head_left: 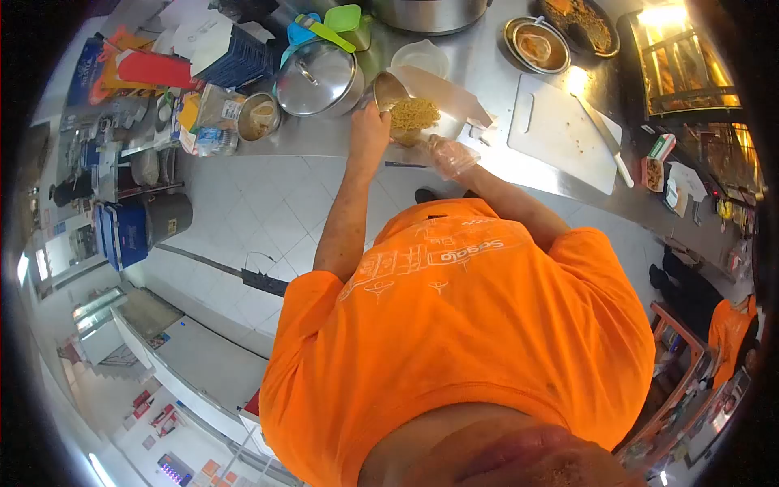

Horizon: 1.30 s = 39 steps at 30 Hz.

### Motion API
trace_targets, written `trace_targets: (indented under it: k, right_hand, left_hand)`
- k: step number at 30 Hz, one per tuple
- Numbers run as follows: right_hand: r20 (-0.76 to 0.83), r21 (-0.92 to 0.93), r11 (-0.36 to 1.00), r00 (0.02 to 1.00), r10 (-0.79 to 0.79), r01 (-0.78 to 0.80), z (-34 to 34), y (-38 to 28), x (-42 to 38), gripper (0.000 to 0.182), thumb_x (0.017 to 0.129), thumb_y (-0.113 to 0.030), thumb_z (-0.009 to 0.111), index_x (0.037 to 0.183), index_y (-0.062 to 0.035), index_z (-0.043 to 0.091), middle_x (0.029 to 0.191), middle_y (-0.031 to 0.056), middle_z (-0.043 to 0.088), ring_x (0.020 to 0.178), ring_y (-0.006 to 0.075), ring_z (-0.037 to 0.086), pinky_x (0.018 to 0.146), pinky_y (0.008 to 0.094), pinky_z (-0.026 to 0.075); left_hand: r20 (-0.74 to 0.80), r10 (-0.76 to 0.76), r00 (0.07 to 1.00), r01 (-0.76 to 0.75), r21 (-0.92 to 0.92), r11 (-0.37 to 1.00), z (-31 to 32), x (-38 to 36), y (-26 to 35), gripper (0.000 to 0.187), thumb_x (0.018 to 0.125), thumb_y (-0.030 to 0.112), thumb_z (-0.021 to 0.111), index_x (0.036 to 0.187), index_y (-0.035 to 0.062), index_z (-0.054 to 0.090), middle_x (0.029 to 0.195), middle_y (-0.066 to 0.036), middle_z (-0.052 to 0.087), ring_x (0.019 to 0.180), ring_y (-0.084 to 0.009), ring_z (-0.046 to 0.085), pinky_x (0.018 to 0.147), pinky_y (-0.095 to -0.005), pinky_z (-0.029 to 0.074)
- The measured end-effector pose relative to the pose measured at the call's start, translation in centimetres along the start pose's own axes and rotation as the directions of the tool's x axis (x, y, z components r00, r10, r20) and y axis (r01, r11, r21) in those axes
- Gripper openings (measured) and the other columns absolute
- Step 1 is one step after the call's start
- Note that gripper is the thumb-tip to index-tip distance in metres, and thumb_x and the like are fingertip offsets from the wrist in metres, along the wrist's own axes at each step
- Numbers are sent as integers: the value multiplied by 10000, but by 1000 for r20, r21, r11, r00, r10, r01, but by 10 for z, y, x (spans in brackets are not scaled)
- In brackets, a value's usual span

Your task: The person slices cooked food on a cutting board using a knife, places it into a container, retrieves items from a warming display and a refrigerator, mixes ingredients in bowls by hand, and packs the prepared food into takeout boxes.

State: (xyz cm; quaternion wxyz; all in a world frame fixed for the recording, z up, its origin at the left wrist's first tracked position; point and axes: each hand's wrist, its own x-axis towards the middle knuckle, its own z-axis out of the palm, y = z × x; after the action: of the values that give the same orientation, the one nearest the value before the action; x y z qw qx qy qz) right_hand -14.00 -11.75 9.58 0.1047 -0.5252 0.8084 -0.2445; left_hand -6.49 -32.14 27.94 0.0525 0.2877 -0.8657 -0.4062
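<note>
A metal bowl [389, 89] is tilted over the steel counter, with my left hand [371, 130] closed on its rim. Yellow noodles [415, 114] hang out of the bowl's mouth toward the right. My right hand [453, 156], in a clear plastic glove, is just below and right of the noodles; its fingertips are blurred, and what it holds, if anything, cannot be made out. Brown paper [442, 93] lies behind the noodles on the counter.
A lidded pot [316, 77] stands to the left. To the right are a white cutting board [560, 130], a knife [604, 134] and nested bowls [540, 47]. A clear tub [420, 57] sits behind. Another person [730, 333] is at the far right.
</note>
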Motion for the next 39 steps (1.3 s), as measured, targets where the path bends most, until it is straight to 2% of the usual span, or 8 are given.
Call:
trace_targets:
  k: [2, 7, 10, 14, 22, 29, 35, 39]
  right_hand:
    - [96, -62, 962, 958, 272, -267, 12, 19, 12, 401, 875, -70, 556, 1275, -42, 556, 1040, 201, 642, 969, 333, 677, 779, 433, 568]
    - [-76, 104, 977, 978, 194, -186, -72, 8, 31, 319, 896, -169, 594, 1194, -56, 615, 1096, 195, 641, 928, 348, 672, 737, 443, 572]
    - [-76, -178, 969, 980, -186, 170, -121, -22, 89, 271, 885, -179, 608, 1108, -46, 685, 1134, 220, 681, 963, 335, 700, 748, 443, 584]
    - [206, -320, 947, 975, 84, -14, -120, -7, 147, 270, 889, -212, 626, 1076, -30, 696, 1070, 213, 710, 948, 329, 714, 777, 448, 581]
    - [105, -202, 934, 941, 321, -296, -200, -88, 106, 247, 899, -191, 607, 1046, -25, 715, 1022, 195, 724, 959, 335, 719, 798, 453, 581]
    - [-77, -57, 874, 875, 478, -483, -85, -57, 15, 273, 899, -194, 603, 1124, -43, 629, 1020, 216, 668, 905, 363, 686, 757, 431, 563]
    - [107, -206, 975, 989, 102, -79, 0, -50, -3, 276, 980, -186, 438, 1176, -12, 524, 1048, 202, 654, 945, 341, 678, 783, 412, 566]
    - [119, -94, 971, 966, 230, -220, 1, -34, 10, 384, 990, -196, 395, 1344, -64, 463, 1165, 197, 596, 994, 297, 668, 909, 423, 555]
  left_hand:
    - [42, -14, 999, 15, -7, 1000, 1, 0, -7, 252, 924, 120, 558, 999, -115, 611, 739, -308, 658, 568, -358, 696, 546, -428, 585]
    - [99, -23, 995, 19, 33, 999, -9, -5, -3, 257, 924, 132, 556, 1014, -100, 622, 737, -293, 664, 600, -345, 706, 591, -426, 583]
    - [158, 83, 984, -110, 173, 979, -11, -2, -12, 264, 919, 138, 563, 1022, -99, 619, 775, -279, 674, 629, -350, 707, 625, -435, 580]
    - [252, 192, 948, -241, 177, 954, -33, 5, 6, 272, 912, 137, 572, 1029, -105, 614, 817, -285, 672, 637, -371, 697, 629, -445, 571]
    - [183, 295, 938, -327, 181, 928, -28, 9, -24, 210, 901, 123, 572, 900, -87, 571, 768, -257, 652, 591, -367, 663, 584, -470, 526]
    - [68, 333, 940, -340, 135, 931, -26, 6, -48, 190, 880, 98, 591, 822, -65, 513, 699, -230, 599, 567, -359, 616, 549, -464, 483]
    - [-23, 285, 958, -286, -23, 958, -13, -13, -41, 216, 910, 77, 585, 792, -77, 491, 645, -174, 584, 521, -280, 658, 440, -387, 538]
    - [-52, 151, 987, -157, -138, 978, -17, -23, -37, 188, 918, 60, 558, 794, -72, 509, 665, -165, 615, 550, -259, 691, 433, -363, 554]
